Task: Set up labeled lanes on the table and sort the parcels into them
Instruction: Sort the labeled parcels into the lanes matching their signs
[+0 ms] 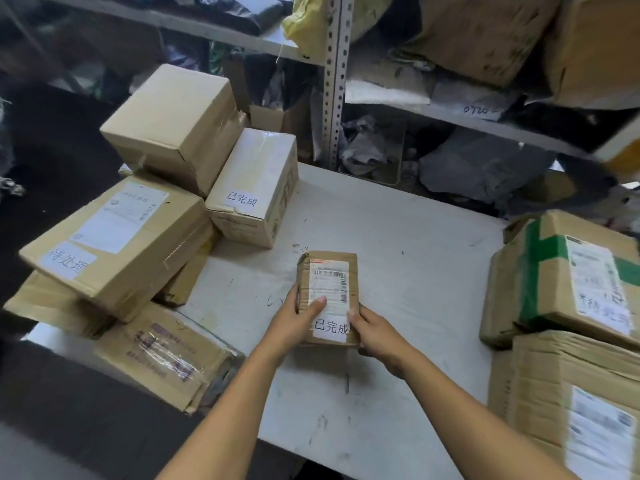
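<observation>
Parcel (327, 292): small, labelled – flat on bench (415, 271)
Left hand (298, 320): grips parcel's left edge
Right hand (375, 332): grips right edge

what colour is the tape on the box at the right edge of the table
Green tape, crossing the brown box; head view.

Quick count from what I can see: nine cardboard parcels around the counter (398, 237). Five are piled on the left, including a big top box (173, 126) and a taped flat one (162, 358). One small parcel (329, 292) sits in the middle. Three are on the right, one with green tape (568, 271). Handwritten white labels: four readable-ish, two saying 已完成 (241, 199), plus two hands: left hand (298, 327), right hand (377, 334).
</observation>
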Motion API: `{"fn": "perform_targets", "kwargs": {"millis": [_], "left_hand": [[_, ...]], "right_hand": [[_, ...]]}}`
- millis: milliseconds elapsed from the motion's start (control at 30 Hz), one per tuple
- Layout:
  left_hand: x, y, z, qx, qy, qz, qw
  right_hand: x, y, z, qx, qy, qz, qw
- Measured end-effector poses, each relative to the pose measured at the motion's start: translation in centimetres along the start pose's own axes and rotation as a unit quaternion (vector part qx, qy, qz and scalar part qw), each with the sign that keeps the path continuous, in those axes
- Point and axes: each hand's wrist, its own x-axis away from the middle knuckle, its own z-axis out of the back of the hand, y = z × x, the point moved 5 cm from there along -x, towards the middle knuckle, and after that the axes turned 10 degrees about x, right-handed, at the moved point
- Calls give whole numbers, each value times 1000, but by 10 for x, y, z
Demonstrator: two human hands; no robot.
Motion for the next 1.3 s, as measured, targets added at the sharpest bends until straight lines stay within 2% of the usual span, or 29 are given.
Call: {"fn": "perform_targets", "kwargs": {"millis": [300, 467, 700, 1000, 1167, 1300], "left_hand": [[21, 26, -27, 100, -7, -9, 995], [36, 67, -75, 95, -41, -48, 993], [71, 125, -161, 45, -138, -102, 984], [124, 138, -284, 22, -225, -130, 965], [152, 123, -353, 15, -268, -135, 954], [173, 97, -408, 2, -279, -133, 951]], "right_hand": [[38, -12, 24, -65, 51, 71, 994], [70, -19, 62, -130, 70, 90, 985], [136, -2, 140, -176, 174, 113, 962], [230, 61, 220, -242, 254, 169, 921], [268, 115, 254, -259, 288, 173, 905], [298, 163, 280, -271, 287, 173, 902]]}}
